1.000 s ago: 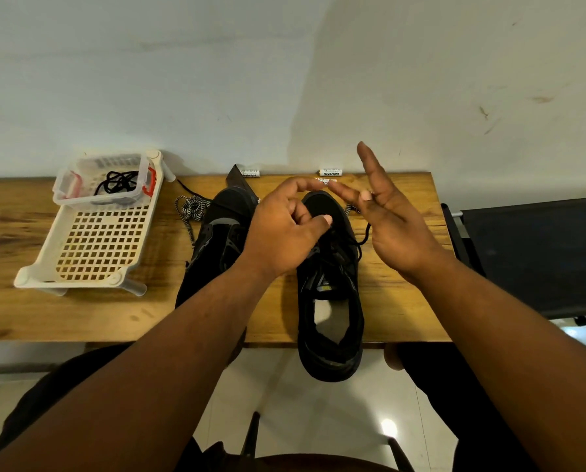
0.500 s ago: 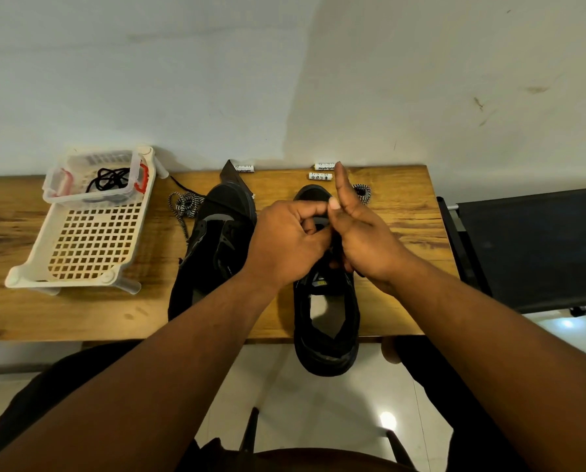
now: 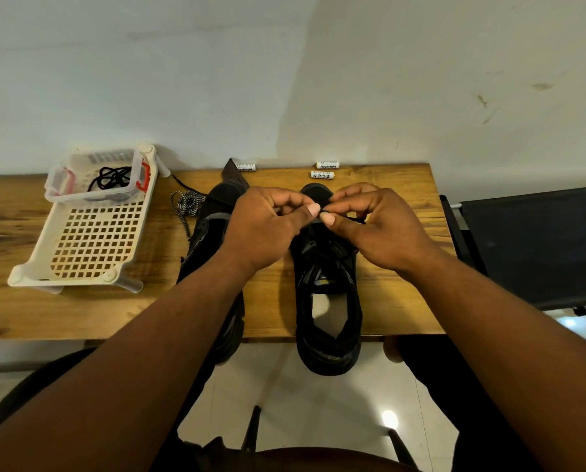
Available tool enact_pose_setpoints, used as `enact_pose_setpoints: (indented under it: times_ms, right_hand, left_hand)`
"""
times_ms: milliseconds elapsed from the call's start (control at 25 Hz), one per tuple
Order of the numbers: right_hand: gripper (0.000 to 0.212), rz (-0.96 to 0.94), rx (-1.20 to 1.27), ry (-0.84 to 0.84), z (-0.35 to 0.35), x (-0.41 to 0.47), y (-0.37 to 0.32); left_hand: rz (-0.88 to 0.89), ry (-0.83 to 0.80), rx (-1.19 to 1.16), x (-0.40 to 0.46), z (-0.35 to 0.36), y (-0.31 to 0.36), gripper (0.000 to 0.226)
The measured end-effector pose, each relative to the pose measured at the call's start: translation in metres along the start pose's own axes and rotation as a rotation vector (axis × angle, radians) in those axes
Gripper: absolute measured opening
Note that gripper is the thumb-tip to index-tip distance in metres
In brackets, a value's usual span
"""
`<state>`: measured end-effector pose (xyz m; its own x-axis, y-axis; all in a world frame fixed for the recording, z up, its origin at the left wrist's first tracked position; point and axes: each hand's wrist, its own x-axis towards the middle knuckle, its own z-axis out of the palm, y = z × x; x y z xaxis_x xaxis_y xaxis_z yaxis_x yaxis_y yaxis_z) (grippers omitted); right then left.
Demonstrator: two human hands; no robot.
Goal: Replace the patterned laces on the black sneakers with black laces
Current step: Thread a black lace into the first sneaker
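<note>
A plain home room: narrow wooden table [image 3: 63, 311] against a scuffed white wall [image 3: 284, 80], glossy tiled floor [image 3: 319, 420].

A wooden tabletop [image 3: 397, 301] stands with its far edge against a pale plastered wall [image 3: 284, 69], which bears small scuff marks at upper right. Beyond the tabletop's right edge sits a black cot-like frame [image 3: 536, 247]. The glossy light tiled floor [image 3: 319, 403] reflects one bright lamp spot [image 3: 389, 418].

My surface [image 3: 404, 301] is grained, slightly glossy wood; the sneakers [image 3: 325, 301] matt black cloth; the basket [image 3: 94, 247] smooth white plastic.
</note>
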<state>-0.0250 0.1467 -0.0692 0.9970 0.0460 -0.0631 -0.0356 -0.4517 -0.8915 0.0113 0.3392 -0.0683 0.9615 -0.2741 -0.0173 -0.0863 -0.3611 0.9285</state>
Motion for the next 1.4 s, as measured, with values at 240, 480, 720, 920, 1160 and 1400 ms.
enact_pose_setpoints:
  times_ms: [240, 480, 720, 920, 1160, 1400]
  right_hand:
    - [0.004, -0.088, -0.133, -0.087, 0.004, 0.0, 0.0]
    - [0.007, 0.01, -0.443, -0.285, -0.002, -0.009, -0.005]
    - [0.005, 0.102, -0.418, -0.136, 0.018, -0.016, 0.005]
    - [0.004, 0.092, -0.42, -0.155, 0.019, -0.014, 0.008]
    - [0.004, 0.045, -0.384, -0.048, 0.032, -0.016, 0.016]
    - [0.002, 0.002, -0.467, -0.09, 0.033, -0.017, 0.015]
  left_hand:
    - [-0.013, -0.099, 0.153, -0.018, -0.009, -0.01, 0.012]
    - [-0.112, -0.275, 0.497, -0.042, 0.001, -0.009, 0.022]
    - [-0.233, -0.156, 0.356, -0.042, 0.006, -0.015, 0.002]
    - [-0.346, -0.163, 0.233, -0.034, 0.001, -0.018, 0.019]
    - [-0.365, -0.183, 0.155, -0.035, 0.003, -0.014, 0.012]
    - [-0.365, -0.197, 0.161, -0.032, -0.001, -0.013, 0.013]
